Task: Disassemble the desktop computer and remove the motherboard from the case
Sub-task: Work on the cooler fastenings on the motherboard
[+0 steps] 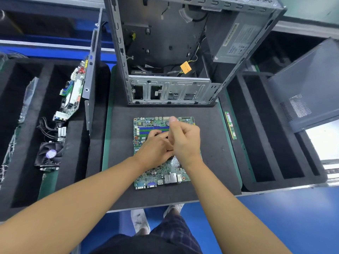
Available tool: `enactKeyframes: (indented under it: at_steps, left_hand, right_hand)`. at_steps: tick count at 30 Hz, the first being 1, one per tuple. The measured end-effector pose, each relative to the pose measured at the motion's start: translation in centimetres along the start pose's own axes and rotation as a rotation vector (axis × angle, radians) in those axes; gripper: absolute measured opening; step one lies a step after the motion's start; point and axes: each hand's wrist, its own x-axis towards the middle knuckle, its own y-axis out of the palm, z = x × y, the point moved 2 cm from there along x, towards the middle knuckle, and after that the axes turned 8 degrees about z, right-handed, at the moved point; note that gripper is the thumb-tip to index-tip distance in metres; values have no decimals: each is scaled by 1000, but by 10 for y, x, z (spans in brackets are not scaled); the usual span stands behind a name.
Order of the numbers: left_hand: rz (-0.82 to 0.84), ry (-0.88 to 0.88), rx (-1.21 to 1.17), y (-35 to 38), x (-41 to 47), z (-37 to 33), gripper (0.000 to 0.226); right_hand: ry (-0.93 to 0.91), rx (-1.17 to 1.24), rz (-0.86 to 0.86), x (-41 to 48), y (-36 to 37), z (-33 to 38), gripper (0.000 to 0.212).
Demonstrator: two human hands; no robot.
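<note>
Motherboard (161, 173) is laid flat on the black mat (211, 143), directly beneath the left hand (156, 149) and right hand (185, 140), both curled over its middle; whether anything is gripped cannot be told. Beyond the hands, a power supply (236, 43) and loose cables (165, 69) are housed in the opened case (170, 88). Left of the hands, a fan (49, 154) and another board (73, 96) are kept in a foam tray (78, 143).

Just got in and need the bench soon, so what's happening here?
A person has the motherboard lying flat on the dark mat, already out of the open case. The left hand and right hand meet over the board's middle, working on something they hide. A memory stick lies off to the right.
</note>
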Motion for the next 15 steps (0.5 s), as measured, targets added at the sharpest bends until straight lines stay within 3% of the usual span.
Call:
enactKeyframes:
  at_steps: [3,5,7,11,15]
  left_hand:
    - [56,18,59,3,1,3,35]
    - [108,1,97,3,1,4,31]
    - [132,-15,95,1,1,2,31]
    - [134,-20,71,-2,1,-5,48]
    - [143,-28,94,0,1,-4,49]
  right_hand:
    - [65,144,272,17,-14,1,53]
    - [106,156,360,23,-20,2,54]
    - [143,-19,268,19,-20,4,54]
    - [119,-216,-220,-10,-13,7,29]
    - [144,-148,-308,-15,1,9,42]
